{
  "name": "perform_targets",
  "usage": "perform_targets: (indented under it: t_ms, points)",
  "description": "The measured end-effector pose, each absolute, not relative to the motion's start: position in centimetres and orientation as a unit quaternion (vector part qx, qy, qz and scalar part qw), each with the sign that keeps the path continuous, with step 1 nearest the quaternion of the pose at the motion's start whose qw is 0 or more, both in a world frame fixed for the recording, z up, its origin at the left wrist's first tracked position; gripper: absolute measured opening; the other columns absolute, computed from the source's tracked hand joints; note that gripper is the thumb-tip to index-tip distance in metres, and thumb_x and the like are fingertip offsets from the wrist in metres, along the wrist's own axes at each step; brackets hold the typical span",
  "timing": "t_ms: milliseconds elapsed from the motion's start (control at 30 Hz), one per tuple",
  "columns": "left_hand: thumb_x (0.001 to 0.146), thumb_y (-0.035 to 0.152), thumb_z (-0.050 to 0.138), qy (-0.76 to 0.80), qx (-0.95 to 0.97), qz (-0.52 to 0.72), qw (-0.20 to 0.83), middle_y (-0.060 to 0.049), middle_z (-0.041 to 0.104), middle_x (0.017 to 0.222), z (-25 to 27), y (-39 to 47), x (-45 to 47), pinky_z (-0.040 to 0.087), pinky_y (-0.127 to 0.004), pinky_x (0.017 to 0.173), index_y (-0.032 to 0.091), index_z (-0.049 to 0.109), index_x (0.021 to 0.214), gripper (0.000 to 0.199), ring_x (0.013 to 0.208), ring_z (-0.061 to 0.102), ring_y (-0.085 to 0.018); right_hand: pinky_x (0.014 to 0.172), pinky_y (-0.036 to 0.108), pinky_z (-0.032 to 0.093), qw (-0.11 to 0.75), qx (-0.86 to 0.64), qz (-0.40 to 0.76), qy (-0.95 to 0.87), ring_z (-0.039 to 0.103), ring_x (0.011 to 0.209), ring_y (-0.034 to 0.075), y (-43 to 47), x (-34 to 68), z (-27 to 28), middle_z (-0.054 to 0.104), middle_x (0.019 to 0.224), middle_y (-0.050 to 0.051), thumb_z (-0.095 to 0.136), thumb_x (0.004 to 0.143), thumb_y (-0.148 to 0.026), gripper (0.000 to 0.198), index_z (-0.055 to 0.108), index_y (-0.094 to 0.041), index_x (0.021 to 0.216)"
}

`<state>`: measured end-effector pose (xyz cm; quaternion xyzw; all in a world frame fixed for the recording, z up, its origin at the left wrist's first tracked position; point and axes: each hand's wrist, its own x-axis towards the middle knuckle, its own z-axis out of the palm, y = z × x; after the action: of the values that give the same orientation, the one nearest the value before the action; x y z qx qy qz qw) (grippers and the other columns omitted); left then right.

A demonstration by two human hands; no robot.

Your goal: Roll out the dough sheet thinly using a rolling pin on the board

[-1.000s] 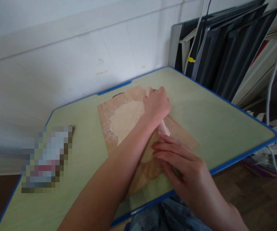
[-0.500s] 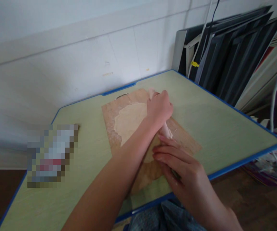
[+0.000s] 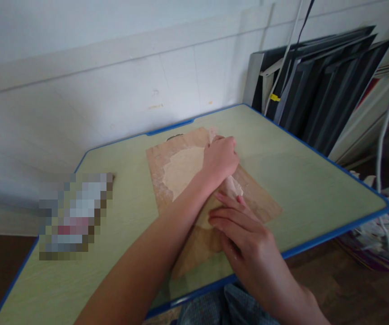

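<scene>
Here on the head view, the only one, both hands are at it on the floury board (image 3: 262,204), which lies in the middle of the table (image 3: 306,176). The left hand (image 3: 220,158) reaches across to the far side, its fingers curled tight and, it seems, gripping a pale roll (image 3: 232,184) that slants from the far edge towards the near right; whether that's a pin or wound-up dough, I can't tell. And there's the dough sheet (image 3: 181,169), flat on the board to the left of the roll, its far-left edge ragged, with the left forearm crossing above it! The right hand (image 3: 248,243) comes in from the near right, fingers stretched out and not closed, tips on or just over the near part of the sheet; contact there is hard to judge. What's just changed? Against a second ago, both hands sit slightly further left over the board, a small shift, and the left hand hasn't let go of the roll. I read that as fine adjustment with the dough mid-handling. Well apart, at far left, lies a blurred package (image 3: 79,212); dark panels (image 3: 319,99) lean beyond the table's right edge.
</scene>
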<state>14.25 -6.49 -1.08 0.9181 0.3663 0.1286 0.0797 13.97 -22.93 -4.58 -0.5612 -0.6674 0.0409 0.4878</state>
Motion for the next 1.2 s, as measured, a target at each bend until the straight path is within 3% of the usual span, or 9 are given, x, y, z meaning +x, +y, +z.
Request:
perform_targets:
  t_ms: [267, 567, 700, 833, 1000, 1200]
  points:
    - [0.092, 0.018, 0.041, 0.319, 0.940, 0.101, 0.067, -0.011, 0.070, 0.104, -0.6, -5.8, 13.2, 0.040, -0.037, 0.102, 0.011, 0.068, 0.095, 0.028, 0.113, 0.056, -0.021, 0.096, 0.034, 0.053, 0.475, -0.542, 0.006, -0.693, 0.060, 0.116, 0.022, -23.2, 14.7, -4.9, 0.073, 0.091, 0.009, 0.049, 0.087, 0.000, 0.022, 0.069, -0.009, 0.089]
    - [0.101, 0.034, 0.026, 0.287, 0.956, 0.054, -0.027, -0.014, 0.060, 0.127, 0.6, -6.1, 6.6, 0.027, -0.053, 0.111, 0.011, 0.062, 0.112, 0.043, 0.127, 0.048, -0.027, 0.097, 0.028, 0.051, 0.527, -0.518, 0.008, -0.673, 0.064, 0.108, 0.014, -24.4, 16.1, -5.5, 0.075, 0.091, 0.005, 0.047, 0.082, 0.006, 0.029, 0.067, -0.014, 0.088]
    - [0.100, 0.040, 0.031, 0.259, 0.961, 0.043, -0.090, -0.017, 0.052, 0.136, 0.5, -7.0, 2.6, 0.028, -0.053, 0.110, 0.009, 0.055, 0.121, 0.044, 0.129, 0.045, -0.032, 0.104, 0.032, 0.047, 0.463, -0.551, -0.024, -0.694, 0.054, 0.123, 0.015, -25.0, 18.4, -5.5, 0.067, 0.120, 0.011, 0.043, 0.084, 0.006, 0.038, 0.063, -0.012, 0.112]
    - [0.096, 0.032, 0.043, 0.240, 0.964, 0.042, -0.110, -0.016, 0.060, 0.118, 0.5, -7.1, 0.4, 0.039, -0.050, 0.102, 0.011, 0.056, 0.108, 0.028, 0.111, 0.056, -0.030, 0.107, 0.037, 0.044, 0.349, -0.581, -0.047, -0.734, 0.047, 0.130, 0.018, -24.5, 20.9, -4.9, 0.055, 0.137, 0.015, 0.042, 0.087, 0.004, 0.048, 0.053, -0.011, 0.131]
    - [0.092, 0.029, 0.052, 0.244, 0.962, 0.025, -0.119, -0.011, 0.061, 0.097, 0.8, -8.0, -0.2, 0.052, -0.041, 0.079, 0.014, 0.058, 0.094, 0.016, 0.090, 0.060, -0.026, 0.097, 0.038, 0.051, 0.241, -0.527, -0.045, -0.814, 0.058, 0.116, 0.022, -21.7, 24.1, -3.0, 0.063, 0.127, 0.015, 0.044, 0.089, -0.002, 0.043, 0.054, -0.010, 0.131]
    - [0.094, 0.019, 0.044, 0.270, 0.959, 0.026, -0.086, -0.012, 0.062, 0.102, 0.9, -11.1, -1.0, 0.056, -0.043, 0.075, 0.014, 0.055, 0.114, 0.024, 0.089, 0.062, -0.027, 0.086, 0.038, 0.054, 0.202, -0.434, 0.010, -0.878, 0.066, 0.100, 0.022, -14.1, 27.4, -0.7, 0.072, 0.106, 0.011, 0.050, 0.090, -0.014, 0.029, 0.067, -0.015, 0.113]
